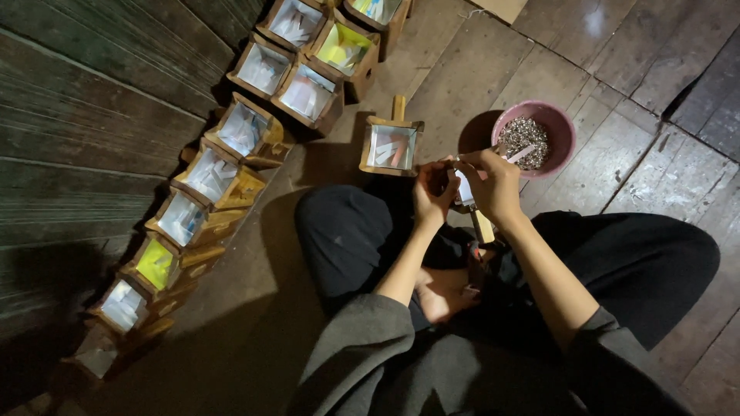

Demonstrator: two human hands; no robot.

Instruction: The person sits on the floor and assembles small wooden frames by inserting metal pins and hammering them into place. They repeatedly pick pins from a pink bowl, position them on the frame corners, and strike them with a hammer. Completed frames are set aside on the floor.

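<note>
I sit cross-legged on a wooden floor. My left hand [433, 192] and my right hand [493, 183] meet over my lap and together hold a small wooden box [465, 191] with a handle [483, 226] pointing toward me. White paper shows inside the box. My right hand also pinches a thin white strip [521, 153] that sticks out over a pink bowl [560, 127] full of small silvery pieces. A similar wooden box [391, 145] lined with white paper stands on the floor just beyond my left hand.
Several wooden boxes with white or yellow paper linings run in a curved row along the dark plank wall, from one at the lower left [123, 305] to one at the top [343, 48]. My dark-trousered knees [655, 254] spread to both sides.
</note>
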